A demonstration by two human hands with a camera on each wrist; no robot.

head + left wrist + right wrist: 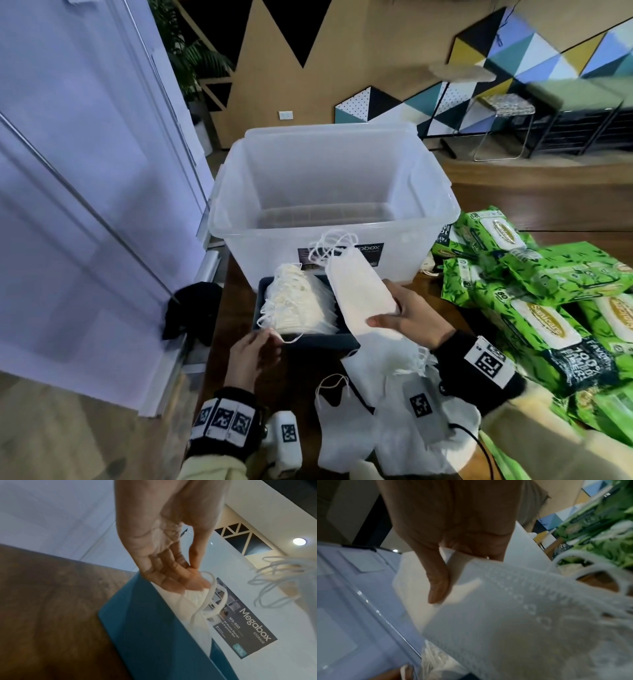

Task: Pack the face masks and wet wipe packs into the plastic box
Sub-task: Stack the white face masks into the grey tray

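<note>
The clear plastic box (274, 253) stands open in the middle of the table, nothing visible inside; its label side (248, 628) faces me. In front of it a dark blue tray (308, 341) (145, 628) holds a row of white face masks (301, 308). My left hand (270, 337) (197, 573) pinches a mask (193, 608) at the tray's near left corner. My right hand (387, 305) (458, 568) grips a stack of masks (359, 294) (522, 615) above the tray's right side, thumb on top. Green wet wipe packs (548, 308) are piled on the right.
Loose white masks (376, 411) lie on the wooden table (298, 370) near my right wrist. A white marked device (284, 442) sits by my left wrist. A pale door (85, 205) stands at the left, with a black cloth (191, 308) at its foot.
</note>
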